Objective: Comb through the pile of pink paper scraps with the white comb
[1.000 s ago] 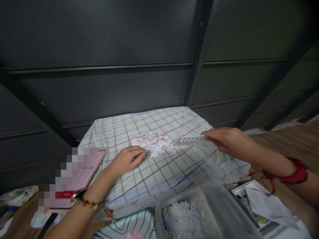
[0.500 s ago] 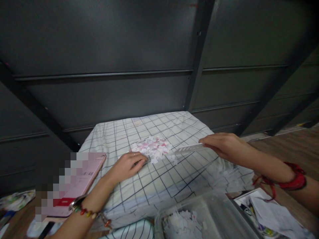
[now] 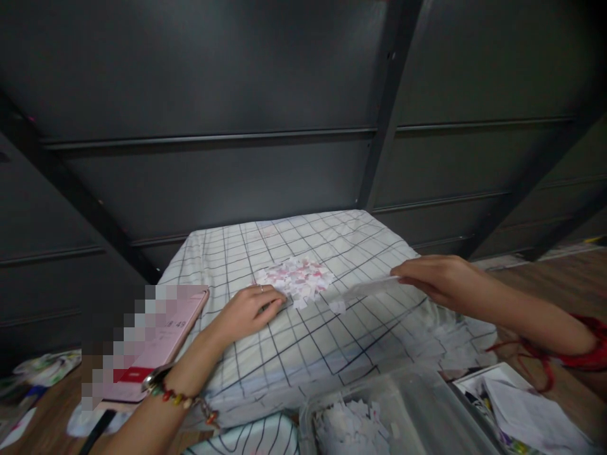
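A loose heap of small torn paper scraps (image 3: pixel 306 275), white with some pink and red, lies on the checked cloth (image 3: pixel 303 344). At the heap's left edge rests my left hand (image 3: pixel 251 309), palm down, fingers together and slightly bent, with a gap to the thumb; nothing shows in it. Right of the heap, my right hand (image 3: pixel 434 276) pinches one end of a thin, pale, flat strip (image 3: pixel 367 287). The strip slants down leftward to the cloth, and motion blur hides its exact kind. A single white scrap (image 3: pixel 337 307) lies beneath its far end.
A clear plastic box (image 3: pixel 412 404) in front of me holds more paper scraps (image 3: pixel 351 426). To its right stands a white box with papers (image 3: pixel 531 404). A pink phone (image 3: pixel 161 341) leans at the left. Dark metal panels (image 3: pixel 227 183) rise behind the cloth.
The strip has swept a little over the cloth near the heap, and the scraps at the heap's lower right lie closer in, one apart. The whole view has shifted slightly.
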`<action>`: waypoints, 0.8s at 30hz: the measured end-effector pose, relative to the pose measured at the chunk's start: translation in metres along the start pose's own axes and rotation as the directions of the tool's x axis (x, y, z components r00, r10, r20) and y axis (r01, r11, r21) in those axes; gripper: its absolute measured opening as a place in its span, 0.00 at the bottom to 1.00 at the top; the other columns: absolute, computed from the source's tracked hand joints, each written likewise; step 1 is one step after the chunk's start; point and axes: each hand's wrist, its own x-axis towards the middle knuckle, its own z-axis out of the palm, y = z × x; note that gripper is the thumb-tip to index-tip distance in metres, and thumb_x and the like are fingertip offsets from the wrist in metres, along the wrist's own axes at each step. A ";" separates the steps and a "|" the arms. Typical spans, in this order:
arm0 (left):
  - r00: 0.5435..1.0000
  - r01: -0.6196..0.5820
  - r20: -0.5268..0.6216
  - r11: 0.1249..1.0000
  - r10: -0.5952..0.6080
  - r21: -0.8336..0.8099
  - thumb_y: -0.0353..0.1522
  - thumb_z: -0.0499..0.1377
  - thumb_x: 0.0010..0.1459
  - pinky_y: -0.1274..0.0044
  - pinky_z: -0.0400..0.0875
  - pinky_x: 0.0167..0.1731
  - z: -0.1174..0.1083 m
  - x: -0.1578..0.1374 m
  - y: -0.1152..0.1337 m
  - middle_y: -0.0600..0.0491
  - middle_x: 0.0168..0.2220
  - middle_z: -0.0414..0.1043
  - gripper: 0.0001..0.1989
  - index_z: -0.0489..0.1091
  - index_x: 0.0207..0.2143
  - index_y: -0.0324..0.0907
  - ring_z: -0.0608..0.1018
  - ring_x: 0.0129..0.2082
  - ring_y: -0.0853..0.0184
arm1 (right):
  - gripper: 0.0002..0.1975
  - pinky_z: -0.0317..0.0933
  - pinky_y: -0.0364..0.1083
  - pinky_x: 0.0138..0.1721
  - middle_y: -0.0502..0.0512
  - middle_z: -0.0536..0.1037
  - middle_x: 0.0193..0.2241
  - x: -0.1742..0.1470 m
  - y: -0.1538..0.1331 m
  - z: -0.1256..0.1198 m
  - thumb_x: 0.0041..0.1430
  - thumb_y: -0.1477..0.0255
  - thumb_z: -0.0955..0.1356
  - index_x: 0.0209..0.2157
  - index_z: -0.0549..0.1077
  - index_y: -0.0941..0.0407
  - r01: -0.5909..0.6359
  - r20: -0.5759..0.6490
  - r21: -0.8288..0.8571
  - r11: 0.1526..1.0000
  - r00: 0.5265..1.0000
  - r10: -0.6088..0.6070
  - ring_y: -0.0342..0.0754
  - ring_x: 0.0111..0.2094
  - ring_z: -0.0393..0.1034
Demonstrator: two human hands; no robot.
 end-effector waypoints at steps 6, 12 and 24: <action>0.999 -0.045 0.016 0.999 0.045 -0.014 0.32 0.48 0.59 0.74 0.68 0.38 0.003 0.000 0.005 0.51 0.36 0.74 0.12 0.70 0.39 0.42 0.75 0.36 0.67 | 0.14 0.64 0.43 0.34 0.59 0.78 0.33 -0.010 -0.009 -0.009 0.55 0.83 0.58 0.34 0.73 0.59 -0.014 0.111 0.054 0.998 0.994 0.008 0.45 0.33 0.73; 0.999 -0.044 0.013 0.999 0.044 0.000 0.33 0.49 0.59 0.74 0.69 0.38 0.003 0.001 0.007 0.51 0.36 0.74 0.12 0.70 0.40 0.42 0.75 0.36 0.66 | 0.15 0.66 0.40 0.31 0.57 0.78 0.30 -0.015 -0.031 -0.017 0.53 0.84 0.59 0.34 0.74 0.59 0.047 0.083 0.123 0.991 0.995 -0.058 0.43 0.30 0.73; 1.000 0.017 0.010 0.999 -0.017 0.030 0.33 0.48 0.60 0.74 0.68 0.38 0.002 -0.001 0.002 0.51 0.36 0.75 0.12 0.70 0.39 0.42 0.75 0.36 0.66 | 0.14 0.64 0.39 0.30 0.52 0.78 0.29 -0.024 -0.046 -0.021 0.53 0.83 0.60 0.35 0.73 0.56 0.112 0.056 0.133 0.985 0.991 -0.120 0.41 0.29 0.72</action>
